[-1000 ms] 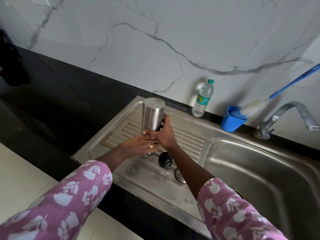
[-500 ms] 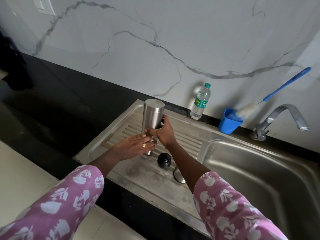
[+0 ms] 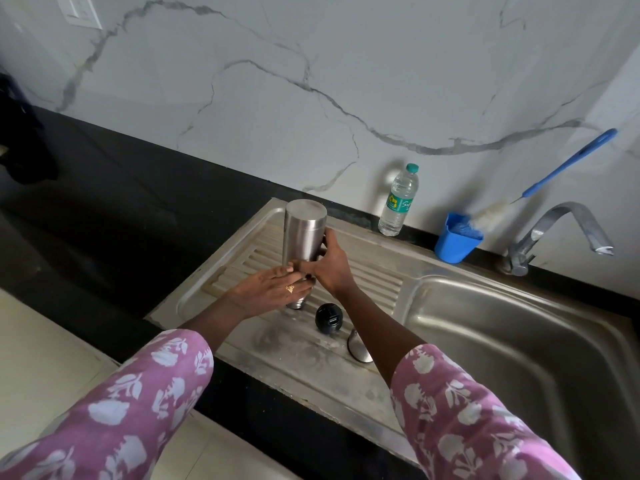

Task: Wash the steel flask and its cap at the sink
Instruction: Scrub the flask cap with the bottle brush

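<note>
Flask (image 3: 304,237) of steel stands upside down, its narrow mouth on the ribbed drainboard (image 3: 374,282) left of the sink basin (image 3: 519,341), and my right hand (image 3: 330,268) grips its body from the right side with curled fingers. My left hand (image 3: 273,289) lies with straight fingers against the lower part of the flask, touching it but not closed around it. The black cap (image 3: 328,319) rests on the drainboard just beside the flask mouth, near a steel cup (image 3: 358,348) half hidden behind my right forearm, and by the wall stand a water bottle (image 3: 398,200), a blue cup (image 3: 455,242) and the tap (image 3: 561,230).
</note>
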